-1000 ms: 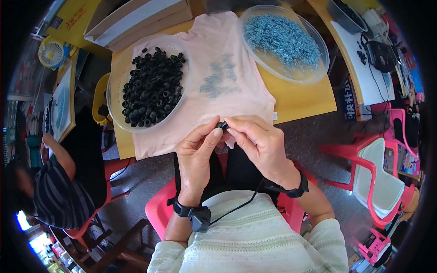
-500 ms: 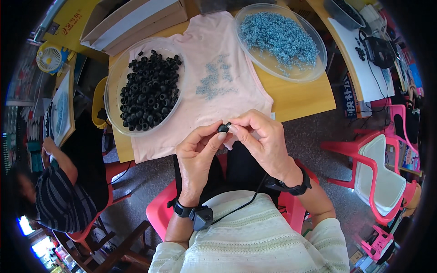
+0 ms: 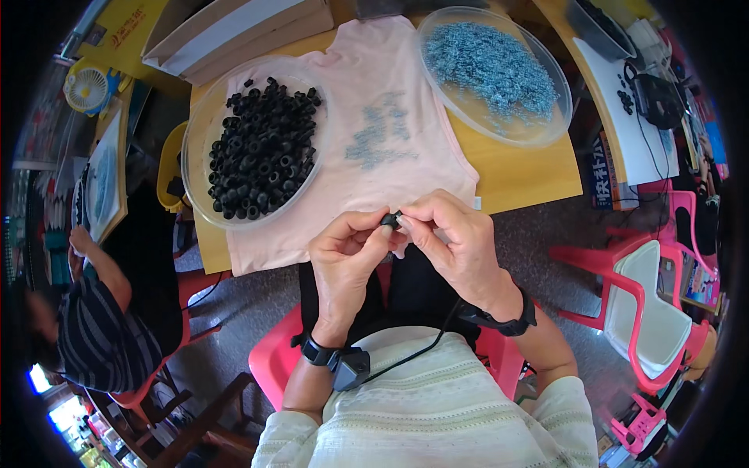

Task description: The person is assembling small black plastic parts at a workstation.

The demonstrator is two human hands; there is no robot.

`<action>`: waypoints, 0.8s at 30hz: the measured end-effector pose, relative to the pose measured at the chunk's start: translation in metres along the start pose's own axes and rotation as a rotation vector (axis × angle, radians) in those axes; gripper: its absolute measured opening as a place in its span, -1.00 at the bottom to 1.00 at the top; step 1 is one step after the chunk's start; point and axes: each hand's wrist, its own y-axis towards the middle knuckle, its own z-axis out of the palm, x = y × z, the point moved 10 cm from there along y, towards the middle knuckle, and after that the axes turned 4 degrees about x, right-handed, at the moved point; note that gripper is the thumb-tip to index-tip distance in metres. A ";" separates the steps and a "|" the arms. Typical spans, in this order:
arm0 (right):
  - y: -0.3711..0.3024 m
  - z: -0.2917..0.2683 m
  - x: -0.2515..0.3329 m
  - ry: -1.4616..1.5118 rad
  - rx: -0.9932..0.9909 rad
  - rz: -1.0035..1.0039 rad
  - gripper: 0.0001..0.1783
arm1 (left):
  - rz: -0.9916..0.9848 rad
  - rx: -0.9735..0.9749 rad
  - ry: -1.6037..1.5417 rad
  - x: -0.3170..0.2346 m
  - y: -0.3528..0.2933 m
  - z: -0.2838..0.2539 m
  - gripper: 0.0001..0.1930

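A small round black piece (image 3: 391, 221), like a part of a cord lock, sits between my fingertips just in front of the table's near edge. My left hand (image 3: 347, 253) pinches it between thumb and index finger. From the other side, my right hand (image 3: 456, 242) presses thumb and index finger together at its upper right end; anything smaller there is hidden by the fingertips. Beyond my hands a pale pink cloth shirt (image 3: 343, 183) lies over the table, with tiny blue-grey coil-like pieces (image 3: 380, 132) scattered on it.
A clear round tray (image 3: 185, 168) at left holds many black hollow pieces (image 3: 261, 156). Another clear tray (image 3: 563, 129) at right holds a blue-grey heap (image 3: 491, 70). A cardboard box (image 3: 242, 39) stands behind. Another person (image 3: 105, 327) sits at left; a red chair (image 3: 636, 304) stands at right.
My view has shifted slightly, so the table and trays sit a little differently. Both hands keep hold at the black piece, with the right fingertips moved slightly against it.
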 end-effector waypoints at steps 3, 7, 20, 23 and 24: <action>0.001 0.003 0.004 -0.050 0.007 -0.035 -0.90 | 0.022 -0.038 -0.019 -0.001 -0.001 -0.001 -0.82; 0.001 0.008 0.010 -0.157 0.009 -0.088 -0.88 | 0.036 -0.106 -0.025 0.000 -0.001 -0.006 -0.81; -0.002 0.023 0.032 -0.411 0.052 -0.252 -0.61 | 0.044 -0.172 -0.066 0.004 -0.002 -0.015 -0.82; -0.002 0.026 0.034 -0.488 0.038 -0.257 -0.59 | 0.054 -0.171 -0.081 0.003 -0.002 -0.012 -0.83; -0.002 0.026 0.033 -0.491 0.036 -0.245 -0.58 | 0.051 -0.172 -0.095 0.001 -0.002 -0.010 -0.84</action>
